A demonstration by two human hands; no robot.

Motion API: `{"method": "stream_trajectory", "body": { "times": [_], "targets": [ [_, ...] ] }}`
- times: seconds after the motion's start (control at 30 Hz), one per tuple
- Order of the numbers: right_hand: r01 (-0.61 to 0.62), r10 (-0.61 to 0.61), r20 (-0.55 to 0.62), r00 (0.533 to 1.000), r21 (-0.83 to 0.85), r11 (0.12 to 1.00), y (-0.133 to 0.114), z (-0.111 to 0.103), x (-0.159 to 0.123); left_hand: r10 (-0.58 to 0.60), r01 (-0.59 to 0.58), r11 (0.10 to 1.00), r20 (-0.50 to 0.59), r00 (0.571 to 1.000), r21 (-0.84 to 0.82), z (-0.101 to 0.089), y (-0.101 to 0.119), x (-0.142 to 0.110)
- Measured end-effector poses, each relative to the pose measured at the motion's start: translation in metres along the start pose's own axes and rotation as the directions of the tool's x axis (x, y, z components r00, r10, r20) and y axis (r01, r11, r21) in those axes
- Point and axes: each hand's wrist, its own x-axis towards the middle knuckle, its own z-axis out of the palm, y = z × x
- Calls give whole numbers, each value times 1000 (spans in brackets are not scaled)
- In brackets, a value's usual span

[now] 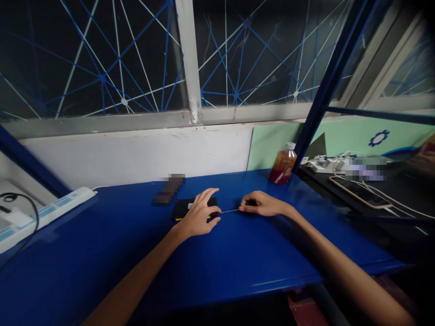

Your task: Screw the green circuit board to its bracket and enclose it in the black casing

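My right hand (260, 203) is closed in a pinch on one end of a thin pale stick-like piece (230, 211), too fine to tell its kind. The piece points left, and its other end reaches the thumb and index finger of my left hand (200, 215). Those two fingers curve with a gap between them, while the other fingers stretch out; I see nothing gripped there. Under and behind the left hand lies a flat black case (181, 209) with a yellow edge and a small light label, partly covered by the hand.
Both hands are over a blue table (204, 271). Behind lie a blurred-out dark object (170, 189) and a bottle of reddish drink (283, 165). A white power strip (50, 217) is at left. On a black table at right lies a phone (360, 192) among cables; blue metal posts rise nearby.
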Motion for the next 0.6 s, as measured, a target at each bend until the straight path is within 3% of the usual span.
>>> {"method": "stream_trajectory", "body": {
  "times": [0.17, 0.37, 0.6],
  "targets": [
    [12, -12, -16, 1000, -38, 999, 1, 3, 1, 2, -3, 1000, 10, 1000, 10, 1, 0, -1],
    [-20, 20, -2, 1000, 58, 998, -6, 8, 3, 6, -6, 1000, 3, 1000, 12, 1, -3, -1],
    [-9, 9, -44, 999, 11, 1000, -8, 8, 3, -13, 13, 1000, 6, 1000, 6, -2, -6, -1]
  ]
}}
